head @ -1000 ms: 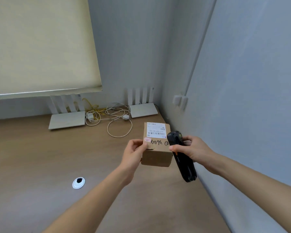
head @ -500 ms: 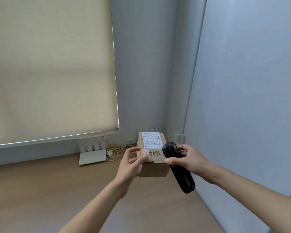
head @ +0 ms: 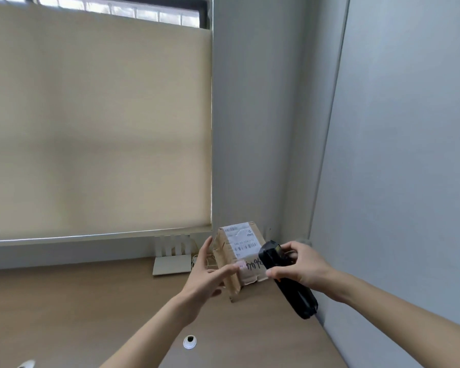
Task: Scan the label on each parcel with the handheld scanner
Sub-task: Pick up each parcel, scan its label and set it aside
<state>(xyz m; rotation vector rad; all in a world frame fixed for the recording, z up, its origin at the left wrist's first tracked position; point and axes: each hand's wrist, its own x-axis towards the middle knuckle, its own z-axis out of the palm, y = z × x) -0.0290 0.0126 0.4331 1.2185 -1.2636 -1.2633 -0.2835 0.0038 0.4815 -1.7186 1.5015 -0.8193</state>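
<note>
A small brown cardboard parcel (head: pixel 230 269) is held tilted above the wooden desk, its top face turned toward me. That face carries a white label (head: pixel 241 240) with a barcode and black handwriting below it. My left hand (head: pixel 207 274) grips the parcel's left side, thumb on the near top edge. My right hand (head: pixel 302 266) holds a black handheld scanner (head: pixel 287 280), whose head lies against the parcel's right edge beside the label.
A wooden desk (head: pixel 91 309) runs under a window with a beige roller blind (head: pixel 96 123). A white router (head: pixel 172 257) with cables stands at the back. A round white cable grommet (head: pixel 189 342) sits in the desk. Grey walls (head: pixel 409 181) close in on the right.
The camera has tilted upward, showing more blind and window. The parcel has turned so its left side faces me and tilted more. The scanner has stayed at its right edge.
</note>
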